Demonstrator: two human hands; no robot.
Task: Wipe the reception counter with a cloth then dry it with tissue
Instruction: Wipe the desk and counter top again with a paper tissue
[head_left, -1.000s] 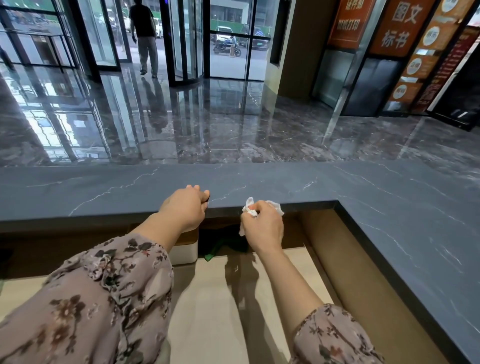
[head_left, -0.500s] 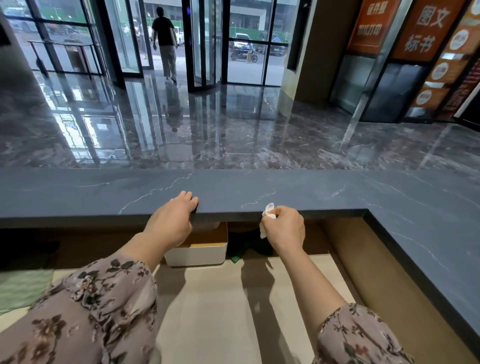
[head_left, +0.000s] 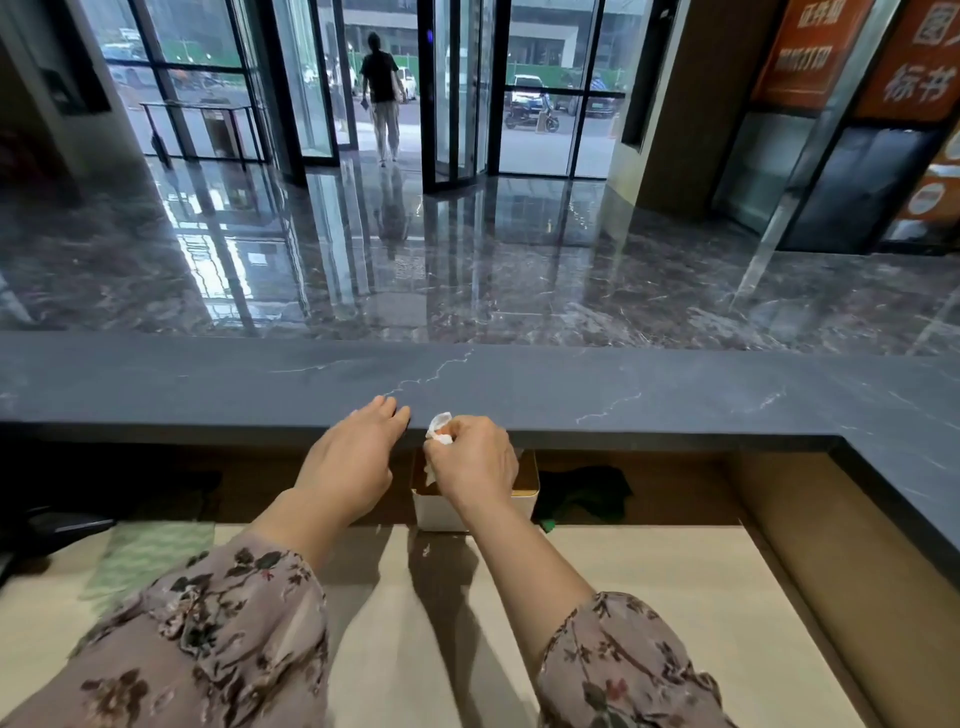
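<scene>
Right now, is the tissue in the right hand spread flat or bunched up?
Bunched up. The tissue is a crumpled wad pinched by the right hand at the front edge of the counter, not spread flat.

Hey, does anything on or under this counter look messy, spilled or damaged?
Nothing looks spilled or broken. The pale lines on the counter look like stone veining, not cracks. The one untidy thing is the dark green cloth, bunched in a heap under the counter just right of the white box.

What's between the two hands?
In the head view, only the counter edge and a sliver of white box show between the left hand and the right hand pinching tissue.
</scene>
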